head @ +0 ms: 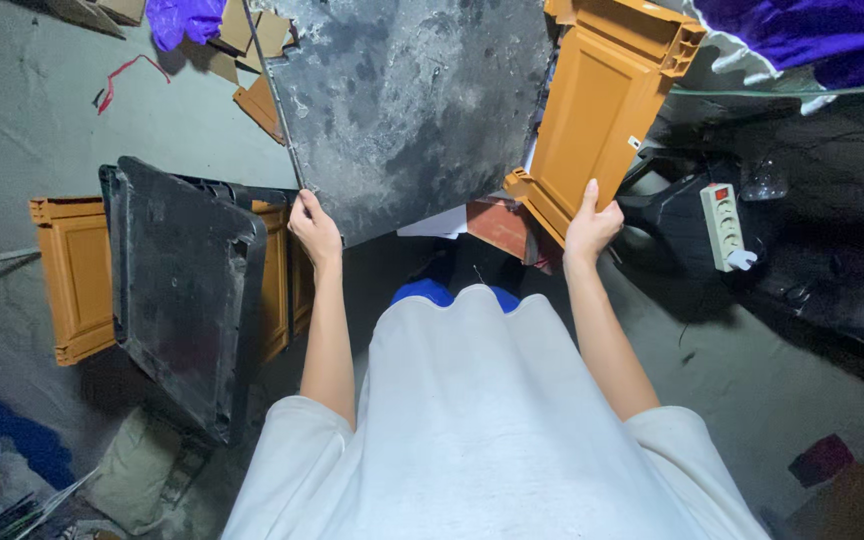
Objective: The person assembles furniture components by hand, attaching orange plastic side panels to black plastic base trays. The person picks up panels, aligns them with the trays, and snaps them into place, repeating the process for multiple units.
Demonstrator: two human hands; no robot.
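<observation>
Grey panel (402, 100) edge pinched by left hand (314, 228); right hand (590, 226) grips orange panel (597, 115).

The big panel (407, 95) at the top is dark grey, mottled with pale, cloudy blotches. The moulded plastic piece (597, 110) beside it is orange. A black tray (182, 290) stands over another orange piece (74, 275), whose face shows a framed rectangle. The floor (42, 120) is dull grey-green, with a thin red cord (127, 72) on it. The cloth (184, 18) at the top left is purple, and so is the cloth (812, 30) at the top right. The power strip (724, 225) is white with a red switch. The shirt (482, 430) is off-white. Cardboard scraps (264, 35) are tan.
</observation>
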